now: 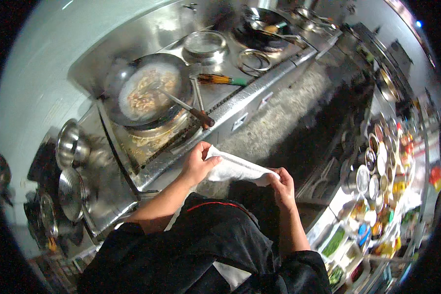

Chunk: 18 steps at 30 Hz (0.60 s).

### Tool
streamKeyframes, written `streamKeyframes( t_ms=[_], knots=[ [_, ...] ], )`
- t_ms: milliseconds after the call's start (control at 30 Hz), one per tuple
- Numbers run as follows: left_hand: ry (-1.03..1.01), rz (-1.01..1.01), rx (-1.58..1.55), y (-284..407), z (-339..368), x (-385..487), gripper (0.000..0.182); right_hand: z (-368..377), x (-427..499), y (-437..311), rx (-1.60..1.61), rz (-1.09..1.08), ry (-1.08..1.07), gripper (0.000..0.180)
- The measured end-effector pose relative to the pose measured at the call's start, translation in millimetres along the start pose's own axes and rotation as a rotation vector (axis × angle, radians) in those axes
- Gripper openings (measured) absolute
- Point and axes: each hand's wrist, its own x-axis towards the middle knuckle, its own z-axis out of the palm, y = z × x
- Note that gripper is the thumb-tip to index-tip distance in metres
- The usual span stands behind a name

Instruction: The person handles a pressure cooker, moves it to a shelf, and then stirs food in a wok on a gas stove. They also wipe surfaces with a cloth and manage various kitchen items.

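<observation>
A white cloth (239, 167) is stretched between my two hands, in front of the stove's edge. My left hand (200, 163) pinches its left end between thumb and fingers. The other end is gripped by my right hand (282, 187). Beyond my left hand, a large wok (112, 104) on a burner holds pale, cloudy liquid with pieces of food (143, 97) in it. A ladle or similar utensil with a wooden handle (202, 117) leans out of the wok over the stove's front edge.
A bamboo brush (220, 79), a metal ring (255, 61) and a second wok (242, 36) are on the stove (220, 93). Metal bowls (69, 143) and a perforated strainer (70, 194) stand at the left. Several seasoning containers (362, 178) and trays of greens (333, 242) are at the right.
</observation>
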Motion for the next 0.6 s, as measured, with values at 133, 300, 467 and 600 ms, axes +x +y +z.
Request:
streamKeyframes(
  t_ms=[133,300,467,600],
  knots=[
    [0.265,-0.032,-0.158,-12.9,23.7,4.4,0.046,7.2,55.2,-3.7,0.017,0.231,-0.010,0.019],
    [0.253,0.112,0.110,0.4,54.9,-30.8,0.028,70.1,77.4,-7.9,0.095,0.349,-0.394,0.021],
    [0.206,0.039,-0.532,10.8,29.3,-59.2,0.043,124.3,84.9,-38.1,-0.059,-0.087,-0.658,0.026],
    [0.491,-0.140,-0.873,-4.5,-11.4,-72.6,0.055,172.7,98.7,-32.1,-0.307,-0.234,-0.854,0.030]
  ],
)
